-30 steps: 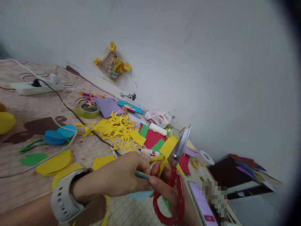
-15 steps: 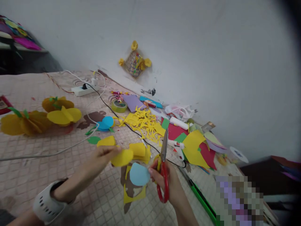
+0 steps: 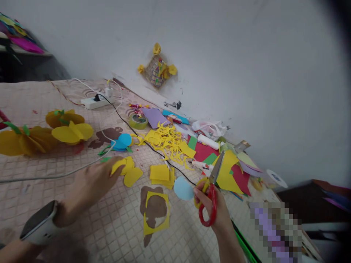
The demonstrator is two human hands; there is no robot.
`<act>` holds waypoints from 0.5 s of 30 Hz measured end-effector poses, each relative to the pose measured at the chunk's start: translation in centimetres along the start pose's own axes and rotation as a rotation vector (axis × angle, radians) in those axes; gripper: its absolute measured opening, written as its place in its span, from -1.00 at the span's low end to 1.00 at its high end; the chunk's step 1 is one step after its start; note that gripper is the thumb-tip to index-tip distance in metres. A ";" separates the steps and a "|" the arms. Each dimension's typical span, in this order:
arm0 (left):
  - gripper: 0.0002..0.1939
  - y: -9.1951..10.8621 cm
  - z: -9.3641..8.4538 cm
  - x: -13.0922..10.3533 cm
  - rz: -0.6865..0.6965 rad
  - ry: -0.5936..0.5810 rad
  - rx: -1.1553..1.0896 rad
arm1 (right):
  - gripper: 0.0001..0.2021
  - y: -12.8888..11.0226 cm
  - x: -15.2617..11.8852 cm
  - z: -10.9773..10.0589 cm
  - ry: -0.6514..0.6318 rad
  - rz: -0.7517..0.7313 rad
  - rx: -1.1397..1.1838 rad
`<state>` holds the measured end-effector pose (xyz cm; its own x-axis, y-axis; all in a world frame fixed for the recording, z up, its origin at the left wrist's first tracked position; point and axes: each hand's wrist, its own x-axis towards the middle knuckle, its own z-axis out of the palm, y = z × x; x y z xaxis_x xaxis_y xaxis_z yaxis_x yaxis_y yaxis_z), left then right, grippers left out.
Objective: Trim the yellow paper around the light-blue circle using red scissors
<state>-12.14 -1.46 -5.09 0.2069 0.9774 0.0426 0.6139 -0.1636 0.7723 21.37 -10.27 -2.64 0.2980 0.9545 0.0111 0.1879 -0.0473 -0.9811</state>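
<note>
The right hand [image 3: 221, 212] over there is wrapped around red-handled scissors [image 3: 213, 179], with a pale blue disc [image 3: 183, 189] at its fingertips, while the left hand [image 3: 93, 184] is at the yellow cutouts [image 3: 128, 165] on the tablecloth [image 3: 115, 228], though whether it's pinching any I can't tell from here.

No legible txt, brands, nos. or signs.

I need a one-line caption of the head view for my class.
Right hand holding scissors and a pale blue disc, left hand at yellow cutouts.
</note>
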 end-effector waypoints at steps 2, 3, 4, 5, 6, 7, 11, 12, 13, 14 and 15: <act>-0.78 1.5 1.9 0.5 0.135 -0.024 0.123 | -0.62 -0.1 0.5 -0.2 0.008 -0.003 0.001; -0.81 2.4 3.0 1.0 0.214 -0.078 0.166 | -0.62 -0.1 0.7 -0.2 0.013 -0.005 0.001; -0.84 3.2 4.1 1.6 0.287 -0.131 0.205 | -0.63 -0.2 0.8 -0.2 0.016 -0.005 0.000; -0.80 3.9 5.0 2.3 0.351 -0.184 0.238 | -0.64 -0.2 0.9 -0.1 0.017 -0.005 -0.002; -0.72 4.5 5.9 3.1 0.401 -0.231 0.266 | -0.66 -0.3 0.9 -0.1 0.017 -0.004 -0.005; -0.69 5.0 6.5 3.8 0.437 -0.277 0.291 | -0.68 -0.3 0.9 -0.1 0.017 -0.001 -0.010; -0.67 5.5 7.5 6.1 0.462 -0.411 0.356 | -0.70 -0.1 1.1 -0.6 0.021 0.010 -0.025; -0.67 5.4 7.5 6.5 0.453 -0.433 0.362 | -0.70 0.0 1.3 -0.8 0.025 0.009 -0.028; -0.67 5.2 7.3 6.8 0.443 -0.454 0.362 | -0.70 0.0 1.5 -1.0 0.027 0.007 -0.034; -0.67 5.1 7.2 7.0 0.434 -0.474 0.357 | -0.70 0.0 1.7 -1.1 0.027 0.005 -0.041; -0.67 4.8 7.0 7.2 0.424 -0.492 0.346 | -0.70 -0.1 1.9 -1.2 0.024 0.002 -0.051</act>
<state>-2.34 3.87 -5.49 0.7479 0.6611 -0.0593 0.5938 -0.6266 0.5047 23.01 -8.84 -2.34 0.3205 0.9471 0.0140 0.2343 -0.0649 -0.9700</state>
